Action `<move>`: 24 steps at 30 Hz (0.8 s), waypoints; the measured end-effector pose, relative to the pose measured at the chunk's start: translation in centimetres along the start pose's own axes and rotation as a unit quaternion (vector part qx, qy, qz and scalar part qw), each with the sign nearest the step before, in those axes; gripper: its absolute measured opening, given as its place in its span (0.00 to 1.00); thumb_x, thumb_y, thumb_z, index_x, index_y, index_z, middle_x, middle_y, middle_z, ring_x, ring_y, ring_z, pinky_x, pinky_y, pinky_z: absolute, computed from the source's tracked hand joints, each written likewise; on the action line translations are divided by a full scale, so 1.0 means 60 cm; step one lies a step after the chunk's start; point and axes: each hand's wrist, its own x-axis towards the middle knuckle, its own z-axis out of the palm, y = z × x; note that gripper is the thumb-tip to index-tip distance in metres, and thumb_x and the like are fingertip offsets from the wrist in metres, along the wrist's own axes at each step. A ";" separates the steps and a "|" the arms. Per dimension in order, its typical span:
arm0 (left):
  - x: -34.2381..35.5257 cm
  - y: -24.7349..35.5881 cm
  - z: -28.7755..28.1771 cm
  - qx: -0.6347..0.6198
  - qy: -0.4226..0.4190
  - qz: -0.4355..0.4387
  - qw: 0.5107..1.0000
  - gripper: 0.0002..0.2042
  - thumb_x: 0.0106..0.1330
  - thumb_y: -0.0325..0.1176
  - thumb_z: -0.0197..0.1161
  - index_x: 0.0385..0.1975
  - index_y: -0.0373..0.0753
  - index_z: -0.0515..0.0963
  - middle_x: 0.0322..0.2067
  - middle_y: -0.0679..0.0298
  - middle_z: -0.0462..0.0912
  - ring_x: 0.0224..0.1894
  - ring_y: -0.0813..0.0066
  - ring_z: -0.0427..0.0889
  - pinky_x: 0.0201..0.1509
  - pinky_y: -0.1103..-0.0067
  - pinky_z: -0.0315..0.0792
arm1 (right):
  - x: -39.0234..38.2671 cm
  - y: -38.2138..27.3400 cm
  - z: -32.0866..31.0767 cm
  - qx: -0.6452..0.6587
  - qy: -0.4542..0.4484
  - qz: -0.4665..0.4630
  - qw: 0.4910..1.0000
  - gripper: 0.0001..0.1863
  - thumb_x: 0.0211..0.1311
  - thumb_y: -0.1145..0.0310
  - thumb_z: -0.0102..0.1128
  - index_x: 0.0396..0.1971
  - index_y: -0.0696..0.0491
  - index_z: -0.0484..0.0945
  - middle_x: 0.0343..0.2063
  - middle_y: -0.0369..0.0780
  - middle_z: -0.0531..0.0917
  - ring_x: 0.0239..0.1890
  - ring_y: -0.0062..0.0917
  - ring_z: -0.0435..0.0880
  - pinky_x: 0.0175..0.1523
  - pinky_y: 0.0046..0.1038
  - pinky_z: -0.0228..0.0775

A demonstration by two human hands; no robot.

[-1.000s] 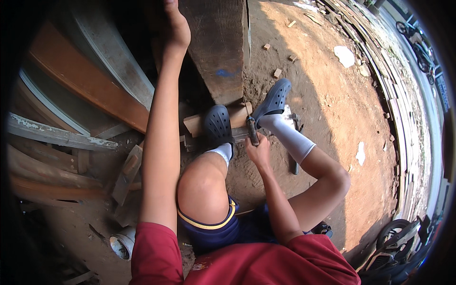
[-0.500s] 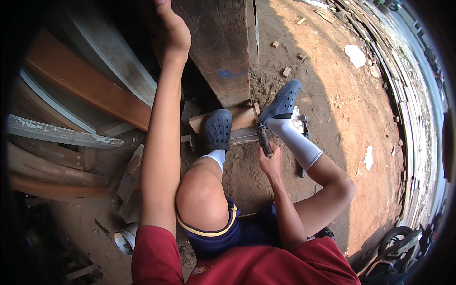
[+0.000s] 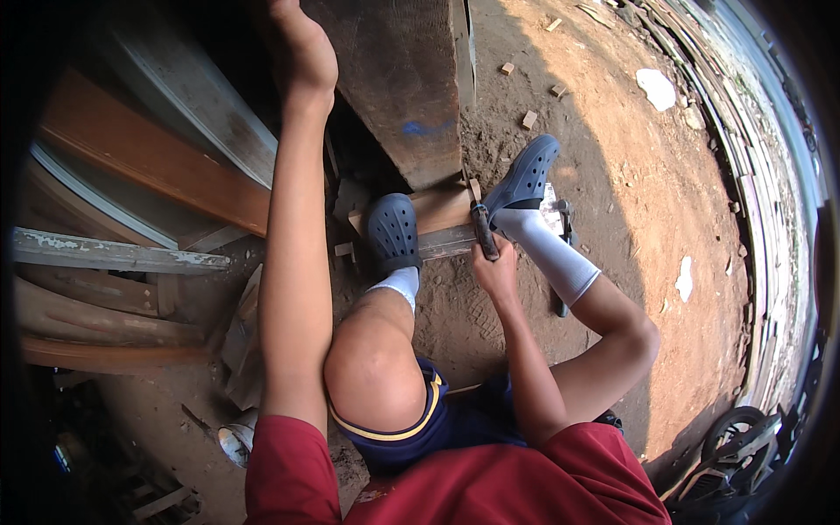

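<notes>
My right hand (image 3: 496,269) is closed around the dark handle of a narrow-bladed hand tool (image 3: 484,234) with a blue band near its top. The tool reaches the end of a light wooden piece (image 3: 440,208), just below a large upright wooden board (image 3: 394,114). What kind of blade it has is not clear. Under the light piece lies a weathered plank (image 3: 451,242). My left foot, in a blue clog (image 3: 393,229), presses against the wood. Far up at the picture's edge, my left hand (image 3: 308,57) is beside the board, its fingers cut off and in shadow.
My right clog (image 3: 528,173) stands beside the tool. A hammer-like tool (image 3: 565,226) lies by that ankle. Several small wood blocks (image 3: 529,120) are scattered on the dirt ahead. Curved boards (image 3: 149,157) lean at the left; a motorbike (image 3: 735,455) stands at the lower right.
My right hand and the tool have shifted slightly up and left, and less of the blade shows. My left hand has moved a little up and left.
</notes>
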 end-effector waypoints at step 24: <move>-0.009 0.005 0.000 -0.027 -0.023 -0.072 0.997 0.48 0.61 0.72 0.28 0.68 0.35 0.33 0.70 0.56 0.26 0.72 0.64 0.26 0.72 0.70 0.28 | -0.076 0.037 -0.044 -0.036 0.005 0.005 0.999 0.10 0.50 0.70 0.56 0.18 0.61 0.71 0.10 0.40 0.67 0.16 0.21 0.66 0.25 0.29 0.61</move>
